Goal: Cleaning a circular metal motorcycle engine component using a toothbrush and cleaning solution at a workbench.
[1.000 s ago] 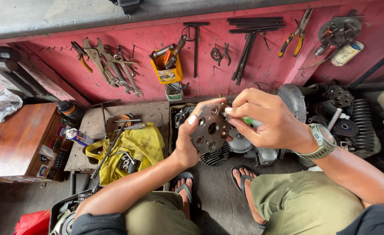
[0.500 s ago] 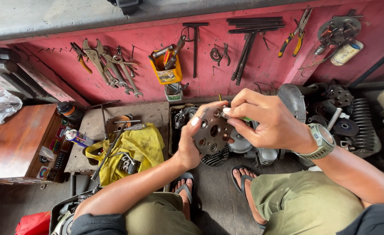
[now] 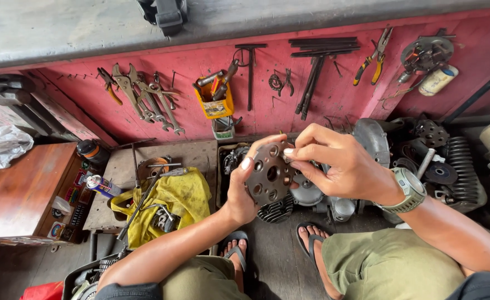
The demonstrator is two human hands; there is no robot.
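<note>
While left hand (image 3: 244, 191) grips it, round plate (image 3: 268, 176) — dark, rusty, multi-holed — right hand (image 3: 342, 166) pinching rim

Soft, even daylight fills the workshop scene, with no hard shadows; only faint shade gathers under the forearms and beneath the yellow cloth (image 3: 172, 203). The red wall (image 3: 334, 105) is evenly lit, and the grey ledge (image 3: 78, 33) above it shows a dull sheen without glare. The wide lens bends straight lines toward the edges, curving the ledge and stretching the corners. The left hand (image 3: 244, 191), right hand (image 3: 342, 166) and perforated metal disc (image 3: 270, 176) are sharp; the lower corners fall darker and slightly soft.
</note>
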